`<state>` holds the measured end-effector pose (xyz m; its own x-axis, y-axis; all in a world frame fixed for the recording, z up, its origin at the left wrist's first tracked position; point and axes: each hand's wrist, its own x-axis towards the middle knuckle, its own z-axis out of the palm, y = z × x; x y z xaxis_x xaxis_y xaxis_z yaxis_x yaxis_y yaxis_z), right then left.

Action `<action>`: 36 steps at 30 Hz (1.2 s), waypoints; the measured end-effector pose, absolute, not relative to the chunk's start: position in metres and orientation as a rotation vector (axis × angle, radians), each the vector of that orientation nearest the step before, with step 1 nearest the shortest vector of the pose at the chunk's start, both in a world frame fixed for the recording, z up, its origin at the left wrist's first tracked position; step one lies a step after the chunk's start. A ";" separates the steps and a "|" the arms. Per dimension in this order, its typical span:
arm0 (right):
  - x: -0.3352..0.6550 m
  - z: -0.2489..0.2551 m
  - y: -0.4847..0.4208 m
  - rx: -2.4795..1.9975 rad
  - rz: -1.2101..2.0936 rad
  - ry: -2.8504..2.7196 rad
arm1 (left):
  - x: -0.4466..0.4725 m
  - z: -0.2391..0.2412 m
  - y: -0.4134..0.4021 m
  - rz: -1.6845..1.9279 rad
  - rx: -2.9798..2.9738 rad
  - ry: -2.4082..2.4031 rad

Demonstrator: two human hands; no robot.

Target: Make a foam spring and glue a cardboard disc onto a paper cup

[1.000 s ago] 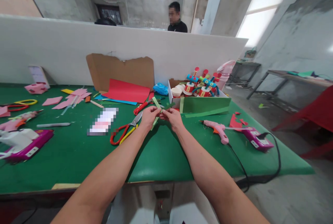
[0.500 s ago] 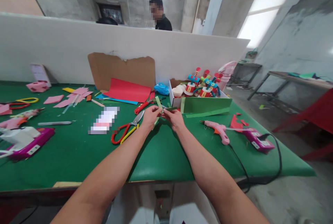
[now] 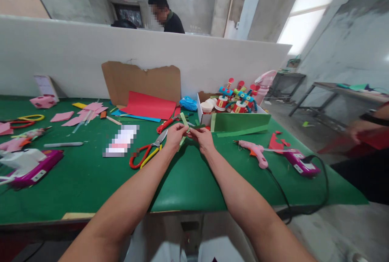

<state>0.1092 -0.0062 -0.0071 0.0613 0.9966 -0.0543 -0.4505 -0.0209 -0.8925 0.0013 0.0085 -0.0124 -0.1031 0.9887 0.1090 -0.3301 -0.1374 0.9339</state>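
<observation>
Both of my hands meet above the middle of the green table. My left hand (image 3: 175, 135) pinches a light green paper strip (image 3: 184, 119), whose ends stick out above and below the fingers. My right hand (image 3: 203, 137) is closed on a darker green paper strip (image 3: 199, 126), which crosses the light one at the fingertips. Exactly how the strips join is hidden by the fingers. Just left of my left hand lie red-and-yellow-handled scissors (image 3: 148, 148). Behind the hands is a red-handled tool (image 3: 165, 125).
A white box (image 3: 200, 110) holds paper cups and colourful spring figures, with green paper (image 3: 240, 122) against its front. Right of my hands lie a pink glue gun (image 3: 253, 150) and purple power strip (image 3: 304, 166). Red paper (image 3: 148, 106) leans on cardboard (image 3: 139, 79). Left are pink paper pieces (image 3: 91, 112).
My hands hold nearly the same pose with the strips. Behind the partition, a person has shifted left and leaned down. Another person's arm has come into view at the right edge.
</observation>
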 end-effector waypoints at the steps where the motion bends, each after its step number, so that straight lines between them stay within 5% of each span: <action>1: 0.109 -0.008 -0.006 -0.909 1.375 -0.778 | 0.002 -0.012 0.008 1.505 0.993 0.935; 36: 0.113 0.000 -0.006 -1.018 1.234 -0.902 | -0.001 -0.006 0.006 1.493 0.910 0.939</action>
<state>0.1126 -0.0059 -0.0002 0.1252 0.9921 0.0036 -0.3050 0.0419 -0.9514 -0.0012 0.0059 -0.0060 -0.1070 0.9930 0.0508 -0.3845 -0.0884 0.9189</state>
